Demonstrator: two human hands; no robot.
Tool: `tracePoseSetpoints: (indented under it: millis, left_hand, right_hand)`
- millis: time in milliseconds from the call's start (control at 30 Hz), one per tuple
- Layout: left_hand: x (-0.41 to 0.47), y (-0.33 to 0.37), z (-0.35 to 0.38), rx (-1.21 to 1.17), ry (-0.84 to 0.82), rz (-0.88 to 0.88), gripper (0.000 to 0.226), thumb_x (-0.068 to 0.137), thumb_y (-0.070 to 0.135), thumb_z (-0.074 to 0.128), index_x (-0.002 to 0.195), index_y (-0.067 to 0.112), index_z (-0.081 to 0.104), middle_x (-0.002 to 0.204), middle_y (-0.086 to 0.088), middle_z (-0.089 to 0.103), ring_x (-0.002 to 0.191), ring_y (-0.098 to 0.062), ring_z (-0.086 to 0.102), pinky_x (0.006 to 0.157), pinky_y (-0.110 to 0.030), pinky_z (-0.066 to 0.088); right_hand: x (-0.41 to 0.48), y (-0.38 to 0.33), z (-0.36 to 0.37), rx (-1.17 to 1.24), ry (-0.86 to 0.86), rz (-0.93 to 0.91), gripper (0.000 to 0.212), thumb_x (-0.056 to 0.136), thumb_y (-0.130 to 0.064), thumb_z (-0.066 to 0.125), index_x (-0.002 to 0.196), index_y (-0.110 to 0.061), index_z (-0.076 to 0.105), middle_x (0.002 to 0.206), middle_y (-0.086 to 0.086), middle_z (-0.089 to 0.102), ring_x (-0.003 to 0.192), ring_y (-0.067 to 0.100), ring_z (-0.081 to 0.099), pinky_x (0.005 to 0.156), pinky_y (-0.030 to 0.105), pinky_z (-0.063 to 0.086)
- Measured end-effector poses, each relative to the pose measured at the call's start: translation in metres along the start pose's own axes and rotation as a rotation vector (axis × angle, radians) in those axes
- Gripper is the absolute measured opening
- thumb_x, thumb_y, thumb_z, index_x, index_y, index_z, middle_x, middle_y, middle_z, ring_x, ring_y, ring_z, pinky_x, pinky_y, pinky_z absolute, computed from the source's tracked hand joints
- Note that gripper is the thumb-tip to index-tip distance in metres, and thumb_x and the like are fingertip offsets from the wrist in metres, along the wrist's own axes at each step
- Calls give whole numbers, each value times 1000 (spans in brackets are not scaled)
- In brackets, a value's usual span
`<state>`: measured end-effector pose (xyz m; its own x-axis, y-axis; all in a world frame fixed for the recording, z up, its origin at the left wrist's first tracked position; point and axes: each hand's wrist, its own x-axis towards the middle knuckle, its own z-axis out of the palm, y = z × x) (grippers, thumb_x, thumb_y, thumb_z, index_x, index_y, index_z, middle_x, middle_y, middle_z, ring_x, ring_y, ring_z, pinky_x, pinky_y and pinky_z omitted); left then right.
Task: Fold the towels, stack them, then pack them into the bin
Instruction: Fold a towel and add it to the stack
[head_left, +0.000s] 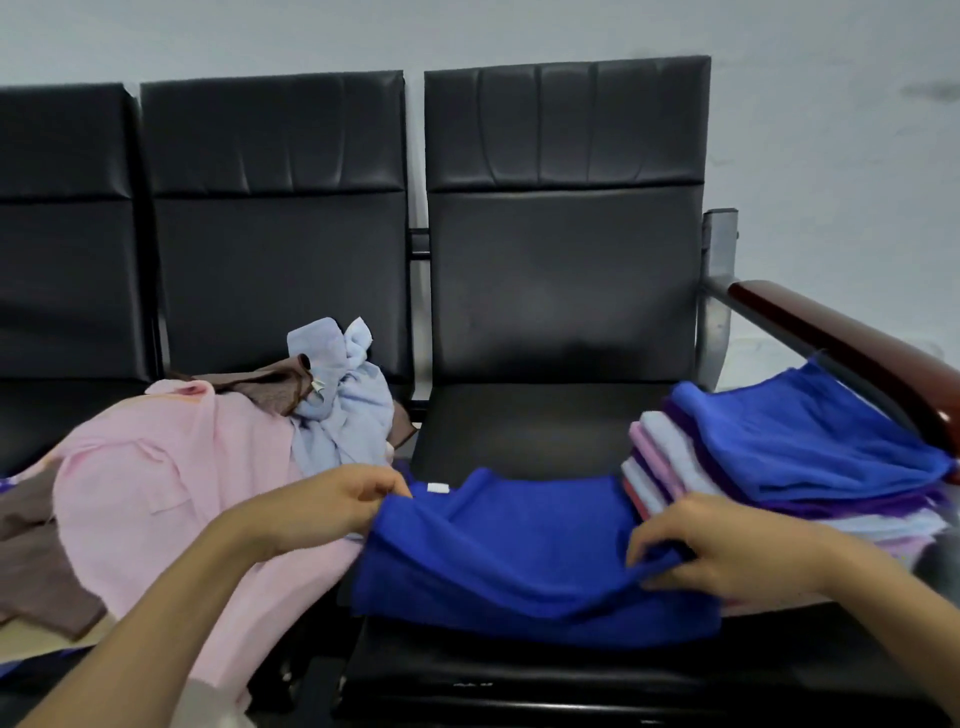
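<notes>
1 blue towel (519, 561) pinched by left hand (332, 501), right hand (727, 551), stack (670, 457) cropped right

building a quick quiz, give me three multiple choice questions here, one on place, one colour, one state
1. Where is the folded stack? A far left B beside the armrest C on the floor
2. What colour is its top towel? A pink B brown C blue
3. How is the front blue towel held? A by neither hand B by one hand C by both hands
1 B, it lies beside the armrest; 2 C, blue shows on top; 3 C, left hand and right hand each pinch an edge.
</notes>
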<state>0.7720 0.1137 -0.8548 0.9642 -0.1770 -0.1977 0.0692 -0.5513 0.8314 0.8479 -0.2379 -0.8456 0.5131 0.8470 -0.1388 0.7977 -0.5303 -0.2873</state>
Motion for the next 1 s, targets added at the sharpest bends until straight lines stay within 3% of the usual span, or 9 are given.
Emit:
tracePoseSetpoints:
  millis: [133, 300, 367, 433, 500, 633, 767, 933, 1000]
  left_hand:
    - [9, -7, 18, -29, -55, -162, 18, 95, 16, 49, 79, 18, 57, 80, -2, 55, 71, -11, 53, 71, -25, 45]
    - [40, -22, 37, -49, 242, -318, 23, 99, 17, 37, 92, 12, 58, 70, -2, 44, 56, -14, 42, 46, -21, 34]
    - [52, -39, 40, -103, 401, -339, 26, 99, 16, 35, 92, 11, 59, 72, -5, 51, 59, -16, 47, 50, -24, 37]
    - [60, -55, 39, -196, 531, -351, 28, 100, 19, 37, 95, 12, 63, 93, -10, 64, 81, -22, 59, 75, -33, 50]
    - [63, -65, 37, -221, 594, -398, 32, 101, 26, 38, 104, 9, 64, 106, -12, 66, 98, -27, 61, 92, -38, 47]
    - [72, -79, 36, -177, 631, -463, 36, 102, 30, 37, 106, 6, 63, 108, -12, 64, 99, -27, 59, 93, -38, 46]
    - [81, -83, 39, -111, 666, -477, 36, 101, 27, 36, 108, 5, 63, 109, -11, 62, 99, -26, 57, 84, -33, 42]
    - [79, -81, 38, -66, 682, -507, 30, 98, 22, 39, 103, 4, 63, 105, -12, 62, 95, -26, 57, 78, -31, 39]
    - [76, -79, 37, -18, 670, -509, 26, 96, 19, 40, 86, 5, 60, 96, -12, 60, 87, -25, 55, 72, -30, 38]
  right_hand:
    - [18, 0, 13, -15, 43, 57, 9, 89, -29, 61, 92, -24, 67, 77, -19, 60, 76, -1, 53, 69, 9, 36]
    - [51, 4, 32, 83, 322, 257, 15, 92, -28, 57, 84, -19, 67, 75, -10, 64, 70, 5, 55, 65, 20, 40]
    - [69, 9, 42, 111, 406, 350, 16, 94, -25, 53, 82, -19, 62, 79, -6, 63, 75, 10, 56, 64, 23, 38]
    - [86, 16, 55, 134, 449, 456, 18, 96, -25, 49, 80, -19, 55, 82, 0, 63, 79, 18, 58, 65, 25, 36]
    - [99, 26, 69, 139, 463, 575, 19, 97, -27, 48, 82, -15, 53, 92, 7, 66, 87, 24, 61, 68, 28, 40]
    - [113, 43, 84, 118, 487, 731, 23, 95, -33, 53, 95, -10, 54, 104, 10, 64, 96, 25, 60, 74, 31, 44]
    - [120, 50, 85, 156, 530, 776, 29, 93, -36, 57, 104, -9, 51, 102, 9, 62, 90, 23, 60, 70, 29, 43]
    - [116, 48, 82, 114, 706, 746, 27, 90, -21, 61, 107, -10, 45, 108, 9, 52, 88, 23, 56, 70, 28, 43]
    - [113, 44, 80, -55, 721, 749, 36, 79, -11, 69, 107, -5, 48, 107, 16, 50, 82, 31, 58, 62, 33, 41]
